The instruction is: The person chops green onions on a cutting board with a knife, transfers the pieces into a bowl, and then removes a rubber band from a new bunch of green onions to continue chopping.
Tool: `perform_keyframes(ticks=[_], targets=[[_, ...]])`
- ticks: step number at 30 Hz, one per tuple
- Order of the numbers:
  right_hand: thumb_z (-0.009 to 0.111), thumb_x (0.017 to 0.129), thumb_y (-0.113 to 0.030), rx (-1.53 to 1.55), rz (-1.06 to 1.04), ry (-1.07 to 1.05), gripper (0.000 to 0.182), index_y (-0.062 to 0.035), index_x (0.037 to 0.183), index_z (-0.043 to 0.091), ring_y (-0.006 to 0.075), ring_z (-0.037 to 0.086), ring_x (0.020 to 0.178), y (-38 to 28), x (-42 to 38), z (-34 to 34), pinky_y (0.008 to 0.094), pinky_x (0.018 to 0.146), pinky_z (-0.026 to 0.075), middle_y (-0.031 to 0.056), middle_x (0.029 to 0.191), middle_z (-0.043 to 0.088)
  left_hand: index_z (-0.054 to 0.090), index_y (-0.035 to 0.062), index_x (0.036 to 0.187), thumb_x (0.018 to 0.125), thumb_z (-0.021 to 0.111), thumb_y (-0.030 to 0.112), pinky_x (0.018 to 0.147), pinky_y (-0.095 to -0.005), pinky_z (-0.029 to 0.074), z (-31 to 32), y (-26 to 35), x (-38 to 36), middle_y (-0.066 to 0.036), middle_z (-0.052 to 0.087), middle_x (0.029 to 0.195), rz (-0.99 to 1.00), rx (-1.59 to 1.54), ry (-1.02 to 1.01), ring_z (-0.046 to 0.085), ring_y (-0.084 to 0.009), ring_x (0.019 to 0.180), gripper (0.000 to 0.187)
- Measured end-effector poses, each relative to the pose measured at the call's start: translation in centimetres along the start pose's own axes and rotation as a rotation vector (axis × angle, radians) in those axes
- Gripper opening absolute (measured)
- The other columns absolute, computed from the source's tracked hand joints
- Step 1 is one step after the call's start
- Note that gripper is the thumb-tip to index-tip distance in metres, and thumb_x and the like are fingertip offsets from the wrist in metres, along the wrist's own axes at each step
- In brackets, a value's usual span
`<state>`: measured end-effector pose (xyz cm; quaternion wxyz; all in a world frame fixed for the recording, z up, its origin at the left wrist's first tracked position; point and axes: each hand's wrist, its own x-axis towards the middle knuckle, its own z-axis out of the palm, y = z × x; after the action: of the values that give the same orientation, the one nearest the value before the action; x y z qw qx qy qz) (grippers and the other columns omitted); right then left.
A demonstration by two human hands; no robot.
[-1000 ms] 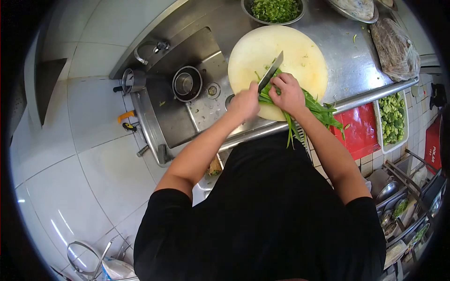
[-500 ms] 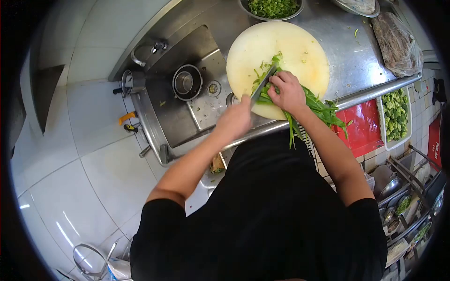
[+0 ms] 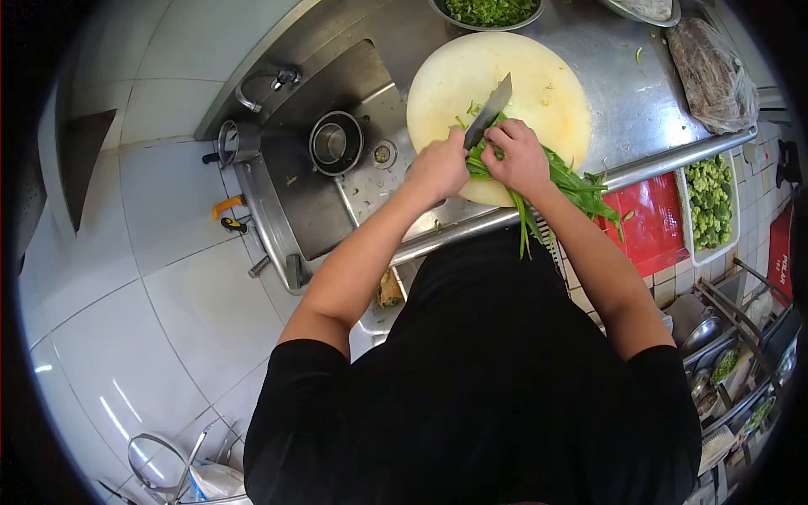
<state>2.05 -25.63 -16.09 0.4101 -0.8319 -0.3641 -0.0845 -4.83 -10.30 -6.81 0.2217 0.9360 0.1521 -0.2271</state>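
My left hand (image 3: 438,170) is wrapped round the handle of a kitchen knife (image 3: 490,111), whose blade points away from me over a round white cutting board (image 3: 471,63). Beside the blade, my right hand (image 3: 517,156) presses a bunch of long leafy greens (image 3: 576,187) to the board, its fingers curled over the stalks. The leaves trail off the board's near right side and hang over the counter edge. Small cut green bits lie by the blade, partly hidden by the hands.
A bowl of chopped greens (image 3: 492,12) stands behind the board. Left is a steel sink (image 3: 307,215) with a pot (image 3: 337,143). On the right are a bagged brown item (image 3: 711,76), a red tray (image 3: 646,223) and a white tub of broccoli (image 3: 709,204).
My left hand has moved forward with the knife, so the blade reaches farther across the board. My right hand stays on the greens, nearly in the same place.
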Motion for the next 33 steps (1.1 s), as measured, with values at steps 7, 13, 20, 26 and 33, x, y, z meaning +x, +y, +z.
perform_keyframes(ticks=[7,13,20,26,33], targets=[[0.068,0.076,-0.014,-0.028,-0.003,0.009,0.015,-0.009,0.09,0.067,0.0279,0.061,0.092,0.0,0.0,0.0,0.041,0.08,0.05,0.0084,0.091,0.061,0.046,-0.001,0.112,0.098,0.052,0.018,0.079,-0.0577,0.049,-2.8,0.8,-4.4,-0.032,0.066,0.09,-0.034,0.036,-0.084,0.064,-0.0501,0.087,0.025],[0.068,0.076,-0.014,-0.02,0.002,0.012,0.015,-0.0098,0.09,0.066,0.0279,0.061,0.092,-0.3,-0.2,0.0,0.0409,0.08,0.05,0.0081,0.091,0.061,0.045,-0.0013,0.115,0.097,0.054,0.017,0.078,-0.0578,0.05,0.4,-0.8,-2.6,-0.034,0.065,0.088,-0.046,0.011,-0.068,0.065,-0.0505,0.086,0.027],[0.068,0.076,-0.014,-0.004,-0.004,-0.003,0.014,-0.01,0.089,0.066,0.0279,0.061,0.092,-0.3,-0.1,0.0,0.0411,0.08,0.05,0.0081,0.091,0.061,0.044,-0.0016,0.113,0.096,0.054,0.018,0.075,-0.0578,0.05,1.5,-0.9,0.9,-0.033,0.065,0.085,0.022,-0.066,0.049,0.065,-0.0504,0.084,0.028],[0.069,0.075,-0.015,-0.057,0.012,0.034,0.017,-0.0094,0.091,0.067,0.0282,0.06,0.094,-0.2,-0.2,0.0,0.0412,0.083,0.051,0.0082,0.091,0.062,0.047,-0.0025,0.113,0.096,0.053,0.017,0.078,-0.0559,0.05,-4.1,1.8,-3.6,-0.033,0.066,0.089,0.007,0.044,-0.07,0.065,-0.0488,0.089,0.026],[0.069,0.074,-0.015,-0.052,0.033,0.04,0.017,-0.0104,0.09,0.068,0.0277,0.06,0.094,-0.1,-0.2,0.3,0.0405,0.082,0.051,0.0069,0.091,0.062,0.043,-0.0009,0.114,0.097,0.053,0.015,0.079,-0.0577,0.05,-1.4,0.2,-1.0,-0.033,0.066,0.088,0.031,0.054,-0.108,0.065,-0.0499,0.088,0.026]])
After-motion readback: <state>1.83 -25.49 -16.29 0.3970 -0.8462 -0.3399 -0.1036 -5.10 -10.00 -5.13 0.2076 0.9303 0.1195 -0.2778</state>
